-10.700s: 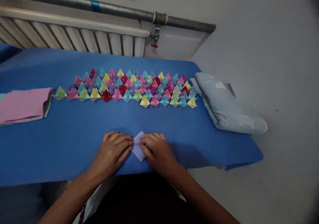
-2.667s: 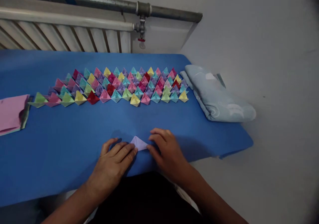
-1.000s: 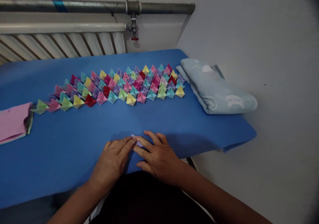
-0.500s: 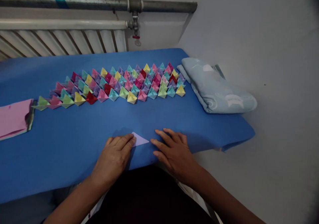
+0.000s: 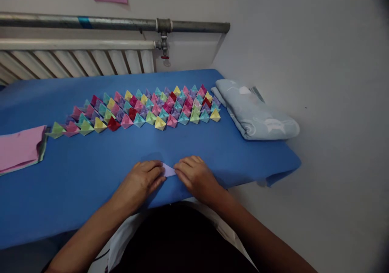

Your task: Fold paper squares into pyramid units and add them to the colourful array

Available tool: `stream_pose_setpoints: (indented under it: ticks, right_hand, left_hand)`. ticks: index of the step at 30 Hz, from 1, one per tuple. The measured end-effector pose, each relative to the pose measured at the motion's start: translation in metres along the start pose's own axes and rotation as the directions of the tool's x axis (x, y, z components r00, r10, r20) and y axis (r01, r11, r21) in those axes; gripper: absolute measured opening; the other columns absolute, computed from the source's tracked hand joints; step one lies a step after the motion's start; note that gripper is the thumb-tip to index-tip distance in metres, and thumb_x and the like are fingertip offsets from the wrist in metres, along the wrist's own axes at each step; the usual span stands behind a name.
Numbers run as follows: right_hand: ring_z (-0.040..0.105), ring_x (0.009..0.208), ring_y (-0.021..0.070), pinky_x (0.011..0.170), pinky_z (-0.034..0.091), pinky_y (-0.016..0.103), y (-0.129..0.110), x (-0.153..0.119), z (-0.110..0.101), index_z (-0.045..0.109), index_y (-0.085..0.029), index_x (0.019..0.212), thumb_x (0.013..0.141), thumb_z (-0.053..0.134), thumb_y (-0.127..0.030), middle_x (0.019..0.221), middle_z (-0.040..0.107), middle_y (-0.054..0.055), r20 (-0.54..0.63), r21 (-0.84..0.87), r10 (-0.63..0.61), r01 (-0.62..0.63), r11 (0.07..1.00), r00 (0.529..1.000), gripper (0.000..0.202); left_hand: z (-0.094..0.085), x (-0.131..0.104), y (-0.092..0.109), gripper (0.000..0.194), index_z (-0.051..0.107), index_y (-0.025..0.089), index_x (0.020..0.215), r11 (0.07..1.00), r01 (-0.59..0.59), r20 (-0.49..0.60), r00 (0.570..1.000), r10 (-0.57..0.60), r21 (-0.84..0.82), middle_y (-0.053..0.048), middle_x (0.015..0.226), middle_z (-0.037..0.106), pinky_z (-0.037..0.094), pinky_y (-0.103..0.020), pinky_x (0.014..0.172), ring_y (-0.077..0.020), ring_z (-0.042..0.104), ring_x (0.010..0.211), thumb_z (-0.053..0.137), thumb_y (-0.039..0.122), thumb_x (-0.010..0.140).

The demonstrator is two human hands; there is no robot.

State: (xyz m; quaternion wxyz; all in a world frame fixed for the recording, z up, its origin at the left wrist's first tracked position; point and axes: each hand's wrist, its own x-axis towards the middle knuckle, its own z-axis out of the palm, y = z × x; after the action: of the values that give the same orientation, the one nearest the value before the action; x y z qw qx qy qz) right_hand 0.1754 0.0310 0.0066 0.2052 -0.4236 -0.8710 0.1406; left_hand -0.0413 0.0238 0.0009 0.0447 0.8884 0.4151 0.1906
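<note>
Head view: left hand [image 5: 140, 182] and right hand [image 5: 197, 178], fingers closed, pinch opposite ends of lilac folded-paper triangle [image 5: 167, 170] on blue cloth [image 5: 194, 141]; multicoloured folded-paper boats [image 5: 151, 118] in rows beyond.

Sheet [image 5: 168, 170]: matt ppr; pipe [image 5: 121, 23]: mtl; blanket [image 5: 252, 113]: soft cloth.

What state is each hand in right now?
Left hand: closed on the left side of the lilac paper.
Right hand: closed at that paper's right tip.
</note>
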Motion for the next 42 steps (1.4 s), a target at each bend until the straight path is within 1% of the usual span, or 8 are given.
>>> stream_pose_setpoints:
  ticks: [8,12,16,20,25,33,39,42]
  right_hand:
    - [0.061,0.096,0.0185,0.087,0.047,0.032,0.001,-0.007,0.003,0.065,-0.018,0.101,0.091,0.052,-0.017,0.099,0.068,0.007,-0.208,0.26,0.127,-0.07,0.963,0.97,0.017]
    - [0.063,0.091,0.0175,0.083,0.05,0.03,0.0,-0.01,0.002,0.065,-0.018,0.098,0.089,0.051,-0.016,0.095,0.067,0.006,-0.281,0.381,0.214,-0.096,0.919,0.936,0.016]
    - [0.063,0.082,0.017,0.077,0.051,0.03,-0.009,-0.01,0.004,0.064,-0.018,0.097,0.088,0.053,-0.019,0.087,0.067,0.005,-0.264,0.469,0.332,-0.181,0.865,0.906,0.014]
    - [0.061,0.072,0.0152,0.066,0.051,0.027,-0.025,-0.004,0.009,0.059,-0.019,0.105,0.084,0.061,-0.026,0.082,0.064,0.002,-0.183,0.588,0.445,-0.266,0.764,0.876,0.023]
    - [0.058,0.062,0.0119,0.056,0.048,0.022,-0.041,0.012,0.014,0.055,-0.021,0.106,0.084,0.061,-0.033,0.074,0.06,-0.002,-0.198,0.63,0.429,-0.22,0.745,0.881,0.025]
    - [0.061,0.067,0.0146,0.062,0.05,0.025,-0.033,0.018,0.016,0.056,-0.019,0.097,0.091,0.054,-0.037,0.078,0.064,0.003,-0.506,0.295,0.227,-0.081,0.952,0.832,0.019]
    - [0.063,0.074,0.0157,0.067,0.05,0.026,-0.039,0.013,0.004,0.06,-0.02,0.094,0.096,0.047,-0.028,0.081,0.066,0.004,-0.415,0.262,0.138,-0.027,0.965,0.899,0.016]
    - [0.064,0.078,0.016,0.07,0.051,0.026,-0.041,0.016,0.005,0.061,-0.019,0.095,0.095,0.048,-0.028,0.085,0.067,0.005,-0.395,0.327,0.168,-0.033,0.944,0.903,0.016]
  left_hand:
    - [-0.006,0.004,-0.006,0.031,0.072,0.02,0.099,0.997,-0.014,0.003,1.0,0.014,-0.078,-0.008,0.101,0.072,0.057,-0.031,0.08,-0.0184,0.068,0.09,0.044,0.032,0.096]
    - [-0.004,0.0,0.002,0.032,0.067,0.018,0.106,1.0,0.001,-0.012,1.0,-0.001,0.009,-0.008,0.102,0.071,0.058,-0.029,0.079,-0.0172,0.069,0.086,0.037,0.025,0.097]
    - [-0.002,-0.002,0.014,0.028,0.062,0.016,0.107,0.985,0.134,-0.095,0.988,-0.124,0.107,-0.008,0.105,0.067,0.058,-0.028,0.076,-0.0171,0.068,0.086,0.036,0.021,0.097]
    - [-0.004,0.005,0.022,0.018,0.057,0.019,0.096,0.952,0.295,-0.243,0.933,-0.267,0.086,-0.006,0.1,0.065,0.056,-0.026,0.069,-0.0158,0.066,0.081,0.039,0.02,0.095]
    - [-0.003,0.016,0.035,0.01,0.053,0.019,0.096,0.924,0.38,-0.372,0.852,-0.369,-0.049,-0.012,0.11,0.061,0.058,-0.034,0.073,-0.0212,0.066,0.092,0.045,0.018,0.091]
    - [-0.001,0.025,0.039,0.006,0.051,0.021,0.088,0.877,0.435,-0.377,0.792,-0.48,-0.203,-0.01,0.108,0.059,0.058,-0.04,0.077,-0.0234,0.064,0.096,0.048,0.015,0.087]
    - [-0.002,0.025,0.039,0.007,0.052,0.021,0.087,0.876,0.423,-0.386,0.787,-0.481,-0.229,-0.009,0.106,0.06,0.059,-0.04,0.075,-0.0224,0.064,0.093,0.048,0.015,0.087]
    - [-0.003,0.026,0.042,0.011,0.054,0.021,0.091,0.878,0.423,-0.383,0.791,-0.478,-0.223,-0.008,0.106,0.06,0.058,-0.039,0.075,-0.0219,0.064,0.092,0.048,0.013,0.085]
